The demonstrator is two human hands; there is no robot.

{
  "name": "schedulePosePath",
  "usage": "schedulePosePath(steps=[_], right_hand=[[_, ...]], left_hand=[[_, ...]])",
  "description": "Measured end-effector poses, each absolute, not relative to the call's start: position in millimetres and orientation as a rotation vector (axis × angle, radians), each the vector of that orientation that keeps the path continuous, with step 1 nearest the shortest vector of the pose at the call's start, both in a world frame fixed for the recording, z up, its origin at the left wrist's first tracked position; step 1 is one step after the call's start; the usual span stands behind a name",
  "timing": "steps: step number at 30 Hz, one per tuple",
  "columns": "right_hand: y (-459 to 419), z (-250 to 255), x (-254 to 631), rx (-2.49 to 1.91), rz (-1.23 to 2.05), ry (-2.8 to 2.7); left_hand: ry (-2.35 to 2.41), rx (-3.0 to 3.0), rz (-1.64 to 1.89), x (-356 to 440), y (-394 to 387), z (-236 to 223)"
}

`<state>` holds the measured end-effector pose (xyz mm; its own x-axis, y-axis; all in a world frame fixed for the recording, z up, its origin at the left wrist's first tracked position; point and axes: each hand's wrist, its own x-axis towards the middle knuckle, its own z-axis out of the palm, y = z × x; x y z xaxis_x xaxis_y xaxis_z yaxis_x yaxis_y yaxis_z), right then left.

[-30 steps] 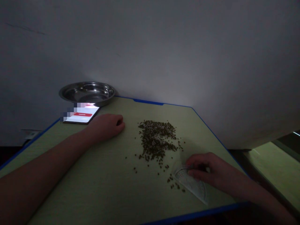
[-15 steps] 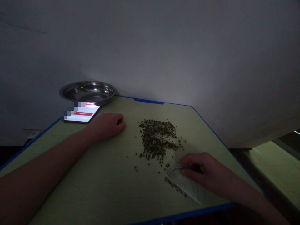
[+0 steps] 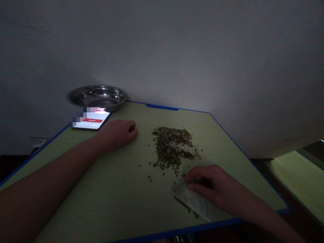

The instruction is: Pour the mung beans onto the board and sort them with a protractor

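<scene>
My right hand (image 3: pixel 211 184) pinches the curved edge of a clear plastic protractor (image 3: pixel 193 200) between thumb and fingers. The protractor is low over the table near its front edge, and a few small dark beans (image 3: pixel 194 214) lie along its straight side. Beyond it a loose pile of small greenish-brown beans (image 3: pixel 170 145) is spread over the middle of the table. My left hand (image 3: pixel 120 132) rests closed on the table left of the pile, fingers curled in; whether anything is inside is hidden.
The light table (image 3: pixel 113 189) has a blue rim and meets a grey wall at the back. A shiny metal basin (image 3: pixel 98 96) sits at the back left corner, with a lit phone (image 3: pixel 92 120) before it. Another pale surface (image 3: pixel 298 175) is at the right.
My right hand has drawn the protractor slightly left and toward the front edge, along with a few beans. My left hand keeps its place; the view has shifted slightly.
</scene>
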<state>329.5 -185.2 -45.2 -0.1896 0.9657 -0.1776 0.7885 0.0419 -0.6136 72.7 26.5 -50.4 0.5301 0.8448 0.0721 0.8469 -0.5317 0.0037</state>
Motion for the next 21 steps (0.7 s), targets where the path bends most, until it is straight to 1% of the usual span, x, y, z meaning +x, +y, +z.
schedulePosePath(steps=[6, 13, 21], right_hand=[[-188, -43, 316, -1.756, 0.943, -2.081], [-190, -39, 305, -1.771, 1.027, -2.075], [-198, -39, 299, -1.785, 1.014, -2.147]], left_hand=[[-1.502, -2.720, -0.059, 74, 25, -49], [-1.490, -2.707, -0.092, 72, 28, -52], [-1.510, -2.714, -0.064, 74, 24, -49]])
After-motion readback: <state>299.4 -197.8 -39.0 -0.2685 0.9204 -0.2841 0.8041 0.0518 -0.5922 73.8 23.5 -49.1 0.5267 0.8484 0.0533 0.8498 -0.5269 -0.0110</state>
